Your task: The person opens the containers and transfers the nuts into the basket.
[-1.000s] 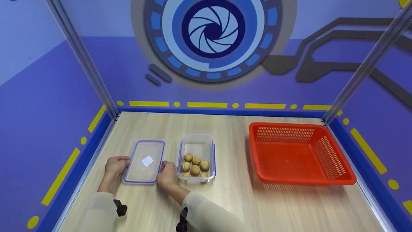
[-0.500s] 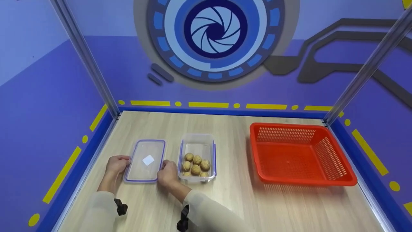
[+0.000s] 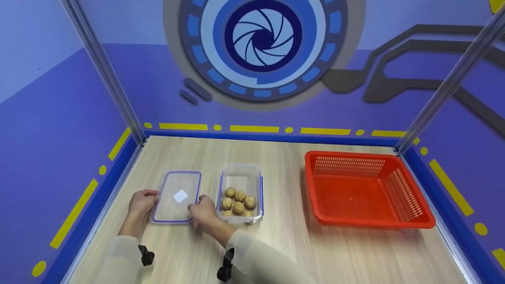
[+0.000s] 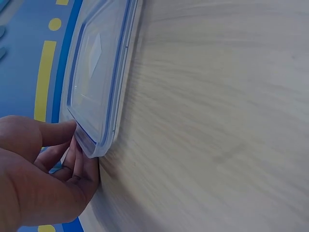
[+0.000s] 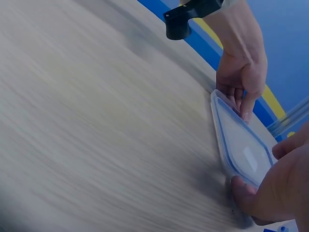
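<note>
A clear plastic lid (image 3: 169,205) with a blue-violet seal and a white square sticker lies flat at the left of the table; whether it touches the wood cannot be told. My left hand (image 3: 142,203) pinches its left edge, and in the left wrist view the thumb (image 4: 58,133) is on that edge with the fingers curled below. At the opposite edge, my right hand (image 3: 204,211) holds the lid between thumb and fingers. Just right of that hand stands a clear food container (image 3: 241,181) holding several walnuts (image 3: 238,207) towards its near end.
A red plastic basket (image 3: 355,193) with perforated sides stands on the right of the wooden table (image 3: 282,244). Blue-violet walls (image 3: 130,79) enclose the table's back and sides, with metal posts (image 3: 106,75) at the corners.
The right thumb has shifted left, further over the lid's right edge. The left hand, lid, container and basket keep their places; the view shifts slightly.
</note>
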`<state>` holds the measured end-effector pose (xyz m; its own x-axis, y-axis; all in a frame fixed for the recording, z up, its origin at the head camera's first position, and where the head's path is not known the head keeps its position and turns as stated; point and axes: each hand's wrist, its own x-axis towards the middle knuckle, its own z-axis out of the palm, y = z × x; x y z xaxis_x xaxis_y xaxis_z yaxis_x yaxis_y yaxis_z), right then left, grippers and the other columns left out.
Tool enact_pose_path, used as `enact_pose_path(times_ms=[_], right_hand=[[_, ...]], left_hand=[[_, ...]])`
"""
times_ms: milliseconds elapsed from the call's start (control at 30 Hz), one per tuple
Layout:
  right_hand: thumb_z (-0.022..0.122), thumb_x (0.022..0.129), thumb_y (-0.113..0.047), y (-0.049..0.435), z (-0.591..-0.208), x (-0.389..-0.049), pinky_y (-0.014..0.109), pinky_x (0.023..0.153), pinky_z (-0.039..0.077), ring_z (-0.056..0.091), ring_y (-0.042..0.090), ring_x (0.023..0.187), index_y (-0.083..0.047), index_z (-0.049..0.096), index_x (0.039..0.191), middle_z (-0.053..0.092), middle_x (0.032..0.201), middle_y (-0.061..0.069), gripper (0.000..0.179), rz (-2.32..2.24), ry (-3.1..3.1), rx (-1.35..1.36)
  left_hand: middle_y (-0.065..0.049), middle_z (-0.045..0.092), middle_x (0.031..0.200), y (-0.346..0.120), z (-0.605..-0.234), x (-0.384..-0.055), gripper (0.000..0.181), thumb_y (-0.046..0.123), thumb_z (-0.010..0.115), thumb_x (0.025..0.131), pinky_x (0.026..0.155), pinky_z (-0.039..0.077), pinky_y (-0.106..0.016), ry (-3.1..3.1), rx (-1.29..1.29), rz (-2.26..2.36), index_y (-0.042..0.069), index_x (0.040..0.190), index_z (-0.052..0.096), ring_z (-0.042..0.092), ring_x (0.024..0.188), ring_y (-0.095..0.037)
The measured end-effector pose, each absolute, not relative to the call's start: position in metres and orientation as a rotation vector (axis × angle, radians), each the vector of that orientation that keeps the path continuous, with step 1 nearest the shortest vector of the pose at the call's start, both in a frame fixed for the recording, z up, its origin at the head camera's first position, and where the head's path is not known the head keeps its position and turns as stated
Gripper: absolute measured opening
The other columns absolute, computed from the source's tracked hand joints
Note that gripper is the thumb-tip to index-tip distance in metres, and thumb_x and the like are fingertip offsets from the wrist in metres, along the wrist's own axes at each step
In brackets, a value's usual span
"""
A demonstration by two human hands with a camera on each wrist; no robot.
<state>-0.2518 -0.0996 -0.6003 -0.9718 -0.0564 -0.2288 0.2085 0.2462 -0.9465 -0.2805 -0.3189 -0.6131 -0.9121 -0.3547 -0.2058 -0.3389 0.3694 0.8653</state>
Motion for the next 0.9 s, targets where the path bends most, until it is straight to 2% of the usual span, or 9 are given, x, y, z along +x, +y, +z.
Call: enact_pose_path(times_ms=[133, 233, 333, 433, 500, 567, 633, 767, 900], right_hand=[[0.073, 0.09, -0.006, -0.097, -0.596, -0.252, 0.052, 0.109, 0.05, 0.061, 0.039, 0.125, 0.017, 0.055, 0.137, 0.065, 0.129, 0.029, 0.056, -1.798, 2.304, 0.075], [0.072, 0.091, -0.008, -0.094, -0.593, -0.252, 0.054, 0.11, 0.049, 0.06, 0.041, 0.128, 0.018, 0.051, 0.14, 0.062, 0.134, 0.032, 0.059, -1.812, 2.266, 0.078], [0.072, 0.094, -0.012, -0.093, -0.589, -0.251, 0.055, 0.113, 0.045, 0.055, 0.042, 0.134, 0.017, 0.047, 0.146, 0.056, 0.143, 0.034, 0.064, -1.805, 2.235, 0.083], [0.072, 0.096, -0.016, -0.092, -0.585, -0.25, 0.055, 0.119, 0.039, 0.048, 0.045, 0.142, 0.017, 0.043, 0.15, 0.05, 0.151, 0.034, 0.069, -1.776, 2.252, 0.053], [0.072, 0.096, -0.018, -0.091, -0.582, -0.249, 0.054, 0.121, 0.035, 0.044, 0.046, 0.146, 0.016, 0.041, 0.151, 0.048, 0.153, 0.034, 0.072, -1.748, 2.273, 0.024], [0.073, 0.096, -0.019, -0.09, -0.579, -0.248, 0.054, 0.12, 0.038, 0.047, 0.045, 0.143, 0.016, 0.044, 0.149, 0.051, 0.15, 0.034, 0.07, -1.722, 2.282, -0.001], [0.073, 0.096, -0.019, -0.087, -0.575, -0.247, 0.054, 0.117, 0.042, 0.053, 0.044, 0.137, 0.015, 0.047, 0.146, 0.057, 0.144, 0.032, 0.066, -1.707, 2.269, -0.027], [0.073, 0.097, -0.022, -0.078, -0.566, -0.246, 0.053, 0.114, 0.045, 0.056, 0.043, 0.135, 0.014, 0.049, 0.145, 0.059, 0.142, 0.031, 0.064, -1.669, 2.252, -0.109], [0.072, 0.099, -0.026, -0.063, -0.553, -0.251, 0.053, 0.11, 0.049, 0.058, 0.04, 0.132, 0.009, 0.053, 0.145, 0.061, 0.142, 0.026, 0.061, -1.607, 2.267, -0.209]], left_hand=[[-0.032, 0.068, 0.125, -0.319, -0.608, -0.279, 0.036, 0.001, 0.066, 0.091, 0.091, 0.051, -0.034, -2.663, 0.598, -1.495, -0.016, 0.122, 0.068, 0.06, 0.122, -0.047], [-0.03, 0.071, 0.121, -0.32, -0.606, -0.279, 0.036, 0.004, 0.067, 0.092, 0.084, 0.053, -0.03, -2.691, 0.592, -1.489, -0.014, 0.123, 0.069, 0.064, 0.114, -0.043], [-0.024, 0.073, 0.11, -0.321, -0.604, -0.279, 0.037, 0.006, 0.065, 0.096, 0.072, 0.053, -0.024, -2.684, 0.628, -1.576, -0.015, 0.126, 0.067, 0.066, 0.097, -0.029], [-0.015, 0.071, 0.099, -0.322, -0.601, -0.278, 0.039, 0.009, 0.061, 0.098, 0.066, 0.054, -0.023, -2.668, 0.644, -1.649, -0.017, 0.127, 0.065, 0.064, 0.085, -0.018], [-0.013, 0.069, 0.095, -0.322, -0.598, -0.278, 0.039, 0.01, 0.059, 0.099, 0.065, 0.054, -0.024, -2.679, 0.621, -1.653, -0.018, 0.126, 0.064, 0.062, 0.082, -0.017], [-0.014, 0.068, 0.095, -0.322, -0.593, -0.277, 0.04, 0.012, 0.058, 0.1, 0.065, 0.054, -0.026, -2.717, 0.575, -1.613, -0.019, 0.124, 0.064, 0.063, 0.082, -0.02], [-0.02, 0.069, 0.099, -0.32, -0.588, -0.278, 0.04, 0.015, 0.058, 0.101, 0.069, 0.054, -0.03, -2.768, 0.52, -1.516, -0.019, 0.122, 0.064, 0.064, 0.087, -0.026], [-0.033, 0.068, 0.117, -0.311, -0.575, -0.28, 0.042, 0.019, 0.058, 0.103, 0.087, 0.055, -0.048, -2.815, 0.448, -1.355, -0.018, 0.123, 0.064, 0.064, 0.106, -0.043], [-0.036, 0.063, 0.128, -0.294, -0.558, -0.285, 0.044, 0.021, 0.057, 0.106, 0.101, 0.049, -0.059, -2.808, 0.376, -1.354, -0.016, 0.129, 0.061, 0.06, 0.119, -0.049]])
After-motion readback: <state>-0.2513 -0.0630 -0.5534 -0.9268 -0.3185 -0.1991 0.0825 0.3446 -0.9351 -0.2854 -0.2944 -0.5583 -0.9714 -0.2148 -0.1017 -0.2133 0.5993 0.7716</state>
